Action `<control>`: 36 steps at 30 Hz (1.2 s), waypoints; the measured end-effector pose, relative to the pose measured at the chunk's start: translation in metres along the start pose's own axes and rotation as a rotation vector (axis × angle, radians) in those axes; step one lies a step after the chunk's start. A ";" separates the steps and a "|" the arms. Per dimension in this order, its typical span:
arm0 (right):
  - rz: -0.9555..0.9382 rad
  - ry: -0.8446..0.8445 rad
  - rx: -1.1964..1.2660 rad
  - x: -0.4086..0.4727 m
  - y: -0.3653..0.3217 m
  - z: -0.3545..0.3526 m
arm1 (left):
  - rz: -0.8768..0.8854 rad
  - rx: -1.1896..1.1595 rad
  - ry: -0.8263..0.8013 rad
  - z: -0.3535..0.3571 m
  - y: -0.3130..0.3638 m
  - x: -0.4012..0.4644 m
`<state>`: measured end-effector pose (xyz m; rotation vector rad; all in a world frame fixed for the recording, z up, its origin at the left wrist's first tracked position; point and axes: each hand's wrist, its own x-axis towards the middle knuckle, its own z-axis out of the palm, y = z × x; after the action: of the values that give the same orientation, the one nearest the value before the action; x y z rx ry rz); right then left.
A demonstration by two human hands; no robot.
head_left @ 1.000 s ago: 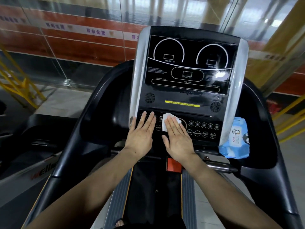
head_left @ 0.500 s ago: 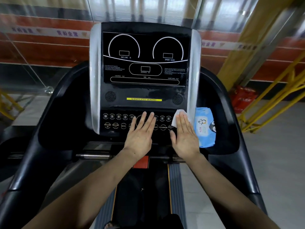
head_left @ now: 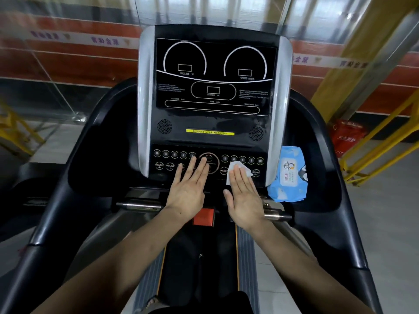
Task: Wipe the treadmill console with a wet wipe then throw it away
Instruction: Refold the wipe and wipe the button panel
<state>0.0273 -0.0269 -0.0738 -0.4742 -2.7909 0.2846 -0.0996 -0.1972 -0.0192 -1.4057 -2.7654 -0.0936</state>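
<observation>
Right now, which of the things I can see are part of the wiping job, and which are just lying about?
Part of the job:
- wet wipe, pressed flat under the right hand
- treadmill console, its button panel being wiped
- left hand, resting flat on the buttons
- blue wipe pack, beside the console

Just lying about:
- red bag on the floor
- yellow railings

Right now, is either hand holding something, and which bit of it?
No real grip. The right hand lies flat, its fingers pressing the lower part of the white wet wipe against the black button panel. The left hand rests flat, empty.
</observation>
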 end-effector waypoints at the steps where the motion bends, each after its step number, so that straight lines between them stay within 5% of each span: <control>1: -0.016 -0.014 -0.001 0.005 -0.009 0.003 | -0.016 -0.001 0.003 0.001 -0.008 -0.005; 17: -0.420 -0.181 -0.150 0.102 -0.171 0.046 | -0.241 -0.034 -0.010 0.004 -0.152 -0.074; 36: -0.736 -0.299 -0.362 0.082 -0.071 0.009 | -0.222 -0.078 -0.057 0.006 -0.119 -0.068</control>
<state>-0.0704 -0.0648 -0.0442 0.5814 -3.0688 -0.3437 -0.1556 -0.3219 -0.0338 -1.1274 -2.9858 -0.1729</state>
